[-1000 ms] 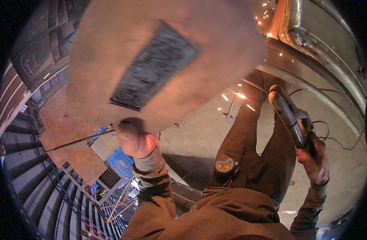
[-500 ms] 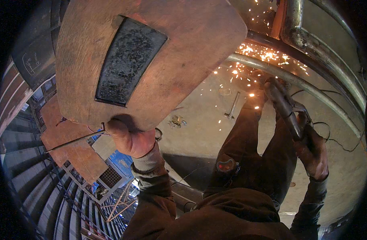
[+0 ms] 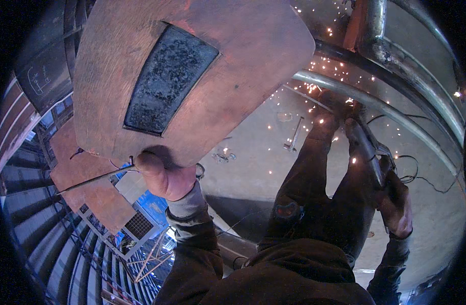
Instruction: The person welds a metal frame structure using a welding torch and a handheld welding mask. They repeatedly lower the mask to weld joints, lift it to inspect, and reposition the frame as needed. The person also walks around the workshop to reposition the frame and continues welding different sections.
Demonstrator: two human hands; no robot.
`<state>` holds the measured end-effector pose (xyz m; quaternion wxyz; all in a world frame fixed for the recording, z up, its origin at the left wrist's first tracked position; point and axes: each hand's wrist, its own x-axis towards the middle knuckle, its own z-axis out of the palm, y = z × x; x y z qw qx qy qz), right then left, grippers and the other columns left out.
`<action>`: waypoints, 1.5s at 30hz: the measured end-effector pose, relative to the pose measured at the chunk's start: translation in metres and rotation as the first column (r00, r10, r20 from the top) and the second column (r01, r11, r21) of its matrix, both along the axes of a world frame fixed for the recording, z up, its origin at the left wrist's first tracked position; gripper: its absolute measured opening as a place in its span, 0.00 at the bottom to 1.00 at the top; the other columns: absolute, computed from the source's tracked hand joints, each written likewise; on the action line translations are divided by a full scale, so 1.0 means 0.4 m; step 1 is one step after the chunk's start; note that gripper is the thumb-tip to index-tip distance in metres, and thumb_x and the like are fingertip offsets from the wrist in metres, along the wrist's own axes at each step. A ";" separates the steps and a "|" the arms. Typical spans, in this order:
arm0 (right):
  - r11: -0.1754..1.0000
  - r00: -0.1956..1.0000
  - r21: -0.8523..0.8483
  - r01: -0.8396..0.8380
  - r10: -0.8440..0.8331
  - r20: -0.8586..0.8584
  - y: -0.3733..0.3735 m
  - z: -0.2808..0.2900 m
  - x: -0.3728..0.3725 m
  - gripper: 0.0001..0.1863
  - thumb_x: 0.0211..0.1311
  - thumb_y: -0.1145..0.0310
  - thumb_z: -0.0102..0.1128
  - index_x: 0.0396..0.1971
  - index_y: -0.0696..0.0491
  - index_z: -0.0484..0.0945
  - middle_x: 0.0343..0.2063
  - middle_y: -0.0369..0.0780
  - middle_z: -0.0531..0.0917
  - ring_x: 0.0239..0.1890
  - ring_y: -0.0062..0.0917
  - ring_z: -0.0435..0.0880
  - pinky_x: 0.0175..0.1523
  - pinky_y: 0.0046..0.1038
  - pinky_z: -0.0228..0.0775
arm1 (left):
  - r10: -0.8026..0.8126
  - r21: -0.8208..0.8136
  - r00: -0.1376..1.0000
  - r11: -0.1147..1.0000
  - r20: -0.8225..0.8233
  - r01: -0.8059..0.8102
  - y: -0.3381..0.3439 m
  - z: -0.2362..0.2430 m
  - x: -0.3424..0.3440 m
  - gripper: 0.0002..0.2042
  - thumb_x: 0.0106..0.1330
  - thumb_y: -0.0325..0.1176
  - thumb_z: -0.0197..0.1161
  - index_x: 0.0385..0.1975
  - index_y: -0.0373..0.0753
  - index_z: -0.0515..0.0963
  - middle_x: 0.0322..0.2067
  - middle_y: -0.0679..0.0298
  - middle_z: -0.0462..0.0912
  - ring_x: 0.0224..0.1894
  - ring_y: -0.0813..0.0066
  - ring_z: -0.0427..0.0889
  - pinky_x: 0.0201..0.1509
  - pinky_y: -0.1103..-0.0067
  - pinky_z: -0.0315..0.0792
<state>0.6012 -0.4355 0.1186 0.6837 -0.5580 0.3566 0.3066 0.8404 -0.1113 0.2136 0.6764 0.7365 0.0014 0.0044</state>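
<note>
My left hand [image 3: 168, 175] is closed on the lower edge of a brown, board-like welding shield [image 3: 243, 96]; its fingers are partly hidden. A dark glass window [image 3: 169, 81] is set in the shield. A thin rod [image 3: 95, 179] ends beside that hand; whether I hold it, I cannot tell. On the right, my right hand [image 3: 395, 206] is wrapped round a dark electrode holder [image 3: 364, 147]. Scattered sparks glow beyond the holder, under a curved metal pipe [image 3: 375, 103]. A thin straight rod [image 3: 309, 97] shows close to the sparks.
Thicker bent pipes [image 3: 418, 76] rise at the upper right. A hammer-like tool [image 3: 294, 134] and small metal bits [image 3: 223, 156] lie on the floor. A thin cable [image 3: 421, 178] loops at the right. Rusty plates [image 3: 93, 188] and a blue thing [image 3: 152, 206] are at the left.
The bright sparks have thinned and the light has turned dimmer and bluer. My right hand and the holder have shifted slightly toward me. The thin rod near the sparks now shows. The shield has barely moved.
</note>
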 end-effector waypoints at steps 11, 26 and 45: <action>0.999 0.988 -0.035 -0.013 0.018 0.156 0.028 -0.013 0.045 0.25 0.57 0.65 0.58 0.52 0.64 0.69 0.43 0.46 0.80 0.45 0.28 0.77 0.53 0.29 0.66 | 0.004 0.044 1.000 0.999 0.016 -0.004 -0.023 -0.013 -0.001 0.35 0.58 0.54 0.64 0.60 0.37 0.64 0.59 0.58 0.68 0.61 0.59 0.66 0.64 0.61 0.60; 0.999 0.998 0.022 0.027 -0.028 0.049 0.050 -0.009 0.085 0.20 0.56 0.65 0.61 0.45 0.61 0.73 0.34 0.41 0.80 0.36 0.22 0.76 0.44 0.25 0.69 | 0.019 0.152 0.968 0.988 -0.251 0.020 -0.028 -0.020 -0.099 0.29 0.50 0.45 0.74 0.46 0.32 0.74 0.40 0.60 0.80 0.39 0.67 0.79 0.42 0.73 0.75; 0.993 0.987 -0.115 -0.010 0.028 0.160 0.043 -0.052 0.027 0.21 0.52 0.66 0.62 0.43 0.62 0.72 0.38 0.47 0.80 0.41 0.31 0.77 0.49 0.32 0.68 | -0.044 0.198 0.959 0.975 -0.281 0.103 -0.059 -0.022 -0.105 0.32 0.45 0.49 0.76 0.45 0.31 0.75 0.37 0.57 0.82 0.37 0.65 0.82 0.38 0.74 0.78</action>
